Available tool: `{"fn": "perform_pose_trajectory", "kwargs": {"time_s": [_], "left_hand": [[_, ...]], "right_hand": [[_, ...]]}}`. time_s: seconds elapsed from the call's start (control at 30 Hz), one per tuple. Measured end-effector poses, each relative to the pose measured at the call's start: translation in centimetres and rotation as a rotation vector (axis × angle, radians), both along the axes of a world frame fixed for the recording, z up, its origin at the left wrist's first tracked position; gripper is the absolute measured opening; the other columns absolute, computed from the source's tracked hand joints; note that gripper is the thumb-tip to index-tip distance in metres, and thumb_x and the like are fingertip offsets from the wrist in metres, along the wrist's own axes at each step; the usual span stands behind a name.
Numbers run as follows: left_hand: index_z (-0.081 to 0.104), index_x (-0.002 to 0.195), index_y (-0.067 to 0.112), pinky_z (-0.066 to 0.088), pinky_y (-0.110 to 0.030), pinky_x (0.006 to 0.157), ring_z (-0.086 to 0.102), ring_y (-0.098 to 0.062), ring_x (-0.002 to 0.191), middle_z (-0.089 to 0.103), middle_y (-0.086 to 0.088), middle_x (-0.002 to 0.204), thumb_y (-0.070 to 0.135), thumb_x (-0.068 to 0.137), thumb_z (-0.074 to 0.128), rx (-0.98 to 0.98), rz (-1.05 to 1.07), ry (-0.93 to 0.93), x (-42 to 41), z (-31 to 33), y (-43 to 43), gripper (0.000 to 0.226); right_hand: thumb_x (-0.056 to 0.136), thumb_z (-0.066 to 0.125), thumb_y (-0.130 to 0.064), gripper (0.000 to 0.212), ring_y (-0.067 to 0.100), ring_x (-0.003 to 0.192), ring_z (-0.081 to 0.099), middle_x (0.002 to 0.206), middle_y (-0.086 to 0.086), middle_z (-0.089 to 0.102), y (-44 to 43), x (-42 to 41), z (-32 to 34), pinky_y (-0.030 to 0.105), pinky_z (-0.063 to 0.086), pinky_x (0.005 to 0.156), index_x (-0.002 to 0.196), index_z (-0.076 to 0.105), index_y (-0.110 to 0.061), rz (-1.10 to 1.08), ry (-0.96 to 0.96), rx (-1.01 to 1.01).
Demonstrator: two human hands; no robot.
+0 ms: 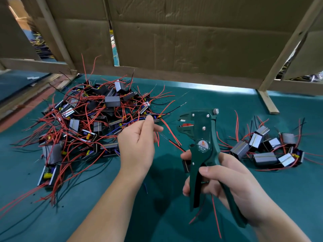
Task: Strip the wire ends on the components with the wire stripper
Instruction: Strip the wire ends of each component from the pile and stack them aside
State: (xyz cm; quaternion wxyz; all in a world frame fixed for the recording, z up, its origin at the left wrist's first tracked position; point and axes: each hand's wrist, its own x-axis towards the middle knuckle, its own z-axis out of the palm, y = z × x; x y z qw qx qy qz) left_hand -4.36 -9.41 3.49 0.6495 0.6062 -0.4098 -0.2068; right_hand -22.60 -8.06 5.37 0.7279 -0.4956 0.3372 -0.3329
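My right hand [225, 182] grips the handles of a dark green wire stripper [202, 142], held upright with its jaws open and pointing left. A small component [186, 165] with red wires hangs behind that hand's fingers. My left hand [138, 142] is raised at the edge of the big pile of components [83, 119], thumb and fingers pinching thin wires from it. Red wire ends [172, 135] trail between my left hand and the stripper's jaws. The wire tips are too fine to judge.
A smaller group of components [269, 149] with red and black wires lies to the right on the green table mat [122, 189]. A cardboard wall [192, 41] on wooden battens closes the back. Bits of insulation dot the mat.
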Motion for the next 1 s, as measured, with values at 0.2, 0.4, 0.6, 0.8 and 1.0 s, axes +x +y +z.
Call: {"fn": "perform_pose_trajectory", "kwargs": {"time_s": [0.2,0.4,0.6,0.8,1.0], "left_hand": [[0.064,0.057,0.026,0.038,-0.029,0.058,0.052,-0.013,0.05,0.061,0.006,0.055,0.04,0.097,0.039,-0.086,0.438,0.077,7.6,0.9,-0.1,0.049],[0.069,0.101,0.022,0.038,-0.043,0.087,0.055,-0.032,0.102,0.066,-0.008,0.106,0.036,0.095,0.046,0.374,0.569,-0.639,9.9,-0.5,0.2,0.028],[0.059,0.125,0.03,0.01,-0.052,0.112,0.017,-0.035,0.141,0.026,-0.019,0.153,0.024,0.086,0.06,0.605,0.574,-0.685,9.4,-1.0,0.5,0.04],[0.055,0.13,0.018,0.015,-0.055,0.108,0.038,-0.029,0.128,0.058,-0.007,0.128,0.022,0.09,0.051,0.565,0.685,-0.649,9.4,-0.4,0.4,0.041],[0.065,0.12,0.009,0.032,-0.038,0.099,0.052,-0.021,0.113,0.065,-0.005,0.117,0.014,0.092,0.055,-0.085,0.554,-0.671,7.9,0.8,0.6,0.031]], "right_hand": [[0.06,0.062,-0.009,0.044,0.035,0.062,0.065,0.066,0.026,0.062,-0.5,-1.6,-0.1,0.026,0.05,0.055,0.103,0.065,-0.003,-0.132,0.127,-0.122],[0.085,0.048,-0.003,0.028,0.036,0.065,0.067,0.102,0.011,0.064,-2.8,-4.2,-0.2,0.051,0.059,0.065,0.112,0.054,-0.002,-0.564,-0.144,-0.269],[0.091,0.044,-0.003,0.015,0.036,0.064,0.069,0.067,0.005,0.065,-3.6,-5.8,-0.6,0.054,0.058,0.066,0.091,0.057,-0.011,-0.669,-0.133,-0.274],[0.088,0.047,-0.001,0.023,0.046,0.071,0.067,0.081,0.012,0.058,-3.0,-4.6,-1.0,0.06,0.056,0.07,0.11,0.042,-0.006,-0.599,-0.183,-0.276],[0.088,0.043,-0.001,0.019,0.053,0.074,0.065,0.072,0.0,0.065,-2.7,-3.9,-0.9,0.06,0.056,0.07,0.107,0.042,-0.004,-0.572,-0.244,-0.257]]}}
